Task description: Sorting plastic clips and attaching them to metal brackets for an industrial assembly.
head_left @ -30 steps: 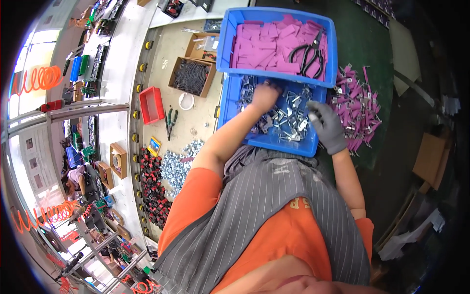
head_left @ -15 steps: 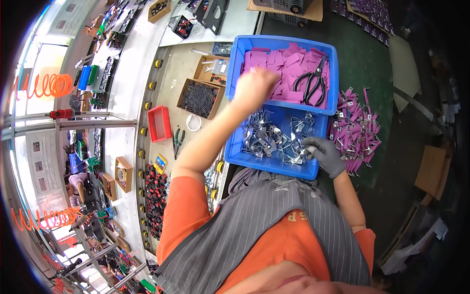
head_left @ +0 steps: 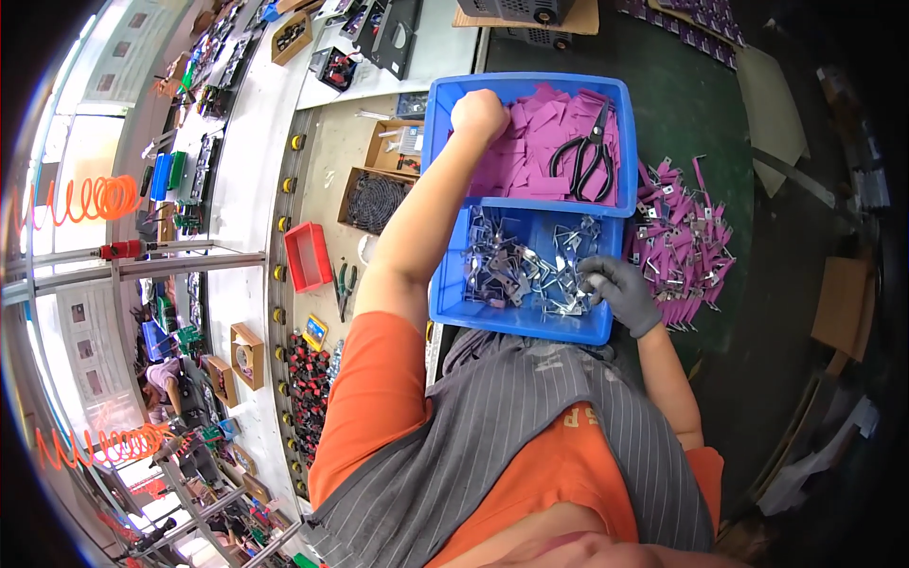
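Note:
My bare left hand (head_left: 480, 115) is closed like a fist at the near-left part of the upper blue bin (head_left: 625, 142); its fingertips are hidden. Flat purple strips (head_left: 544, 123) fill that bin. Black-handled pliers (head_left: 592, 156) lie on the strips at the right. Below stands a second blue bin (head_left: 530, 324) with bent metal brackets (head_left: 516, 270) in it. My right hand (head_left: 627, 295), in a grey glove, is at this bin's right side. Its thumb and fingers are pinched at a bracket, partly covered by the glove.
A pile of purple-sleeved brackets (head_left: 677, 241) lies right of the bins. To the left are a red tray (head_left: 308, 257), green-handled pliers (head_left: 344, 291) and a cardboard box of black coiled parts (head_left: 376, 201). A conveyor line (head_left: 248, 189) with workpieces runs further left.
My left hand has moved away from me, further up over the strips, and its fingers are now turned out of sight. My right hand stays nearly where it was. The view has shifted slightly.

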The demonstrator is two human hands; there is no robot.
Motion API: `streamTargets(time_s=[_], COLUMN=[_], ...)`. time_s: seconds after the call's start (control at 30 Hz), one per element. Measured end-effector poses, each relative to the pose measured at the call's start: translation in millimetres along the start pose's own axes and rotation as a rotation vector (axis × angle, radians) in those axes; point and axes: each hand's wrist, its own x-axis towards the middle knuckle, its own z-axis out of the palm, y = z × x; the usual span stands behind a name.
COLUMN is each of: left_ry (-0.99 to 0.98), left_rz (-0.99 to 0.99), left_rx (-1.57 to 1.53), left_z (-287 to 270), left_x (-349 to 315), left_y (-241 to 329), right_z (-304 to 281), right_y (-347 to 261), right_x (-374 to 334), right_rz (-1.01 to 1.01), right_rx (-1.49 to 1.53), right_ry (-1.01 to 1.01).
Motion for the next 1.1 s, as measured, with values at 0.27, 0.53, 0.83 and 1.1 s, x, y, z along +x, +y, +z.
streamTargets(time_s=[0.27,0.53,0.83,1.1], left_ry=[0.194,0.01,-0.095,-0.012], left_rz=[0.34,0.292,0.378,0.875], left_rx=[-0.893,-0.986,-0.986,-0.704], left_z=[-33,5,4,10], left_x=[-106,-217,-238,-242], left_y=[-6,6,14,8], right_z=[-4,-9,-4,-11], right_y=[-3,-71,-102,-95], right_x=[-2,-51,-53,-61], right_rz=[0.038,-0.189,-0.512,-0.103], right_rx=[0.156,0.088,-0.343,0.005], right_ry=[-0.067,-0.014,-0.095,-0.08])
